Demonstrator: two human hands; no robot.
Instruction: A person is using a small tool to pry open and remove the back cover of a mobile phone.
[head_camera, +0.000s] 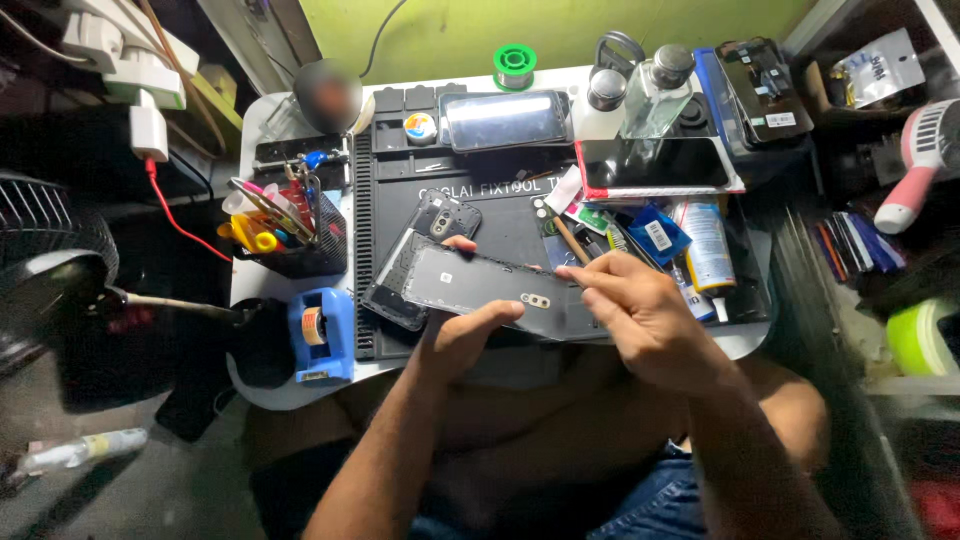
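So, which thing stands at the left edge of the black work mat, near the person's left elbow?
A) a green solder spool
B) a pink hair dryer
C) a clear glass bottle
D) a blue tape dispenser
D: the blue tape dispenser sits just left of the black work mat, below the pen holder.

Two hands, left (462, 335) and right (640, 310). One grey phone back cover (480, 290) between them. Two opened phones (425, 262) just beyond the left hand. One blue tape dispenser (322, 335) left of it. One glue tube (708, 245) beyond the right hand.
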